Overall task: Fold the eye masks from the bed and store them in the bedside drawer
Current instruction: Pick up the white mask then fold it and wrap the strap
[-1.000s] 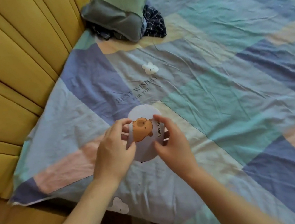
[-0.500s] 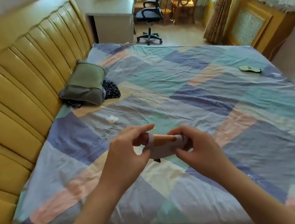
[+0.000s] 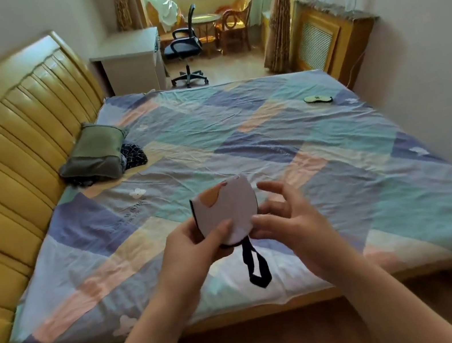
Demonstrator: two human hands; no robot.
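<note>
A folded white eye mask with an orange cartoon print is held up above the near edge of the bed. My left hand pinches its lower left edge. My right hand touches its lower right edge with the thumb, the other fingers spread. The mask's black strap hangs down in a loop below my hands. A second eye mask, green and dark, lies flat at the far right of the bed.
A green pillow on dark checked cloth lies by the yellow padded headboard. Beyond the bed stand a white desk, a black office chair and wooden chairs. A wall runs along the bed's right side.
I have stepped back and raised my head, so the whole bed shows. The mask went from lying flat on the sheet to held up folded, its strap now dangling.
</note>
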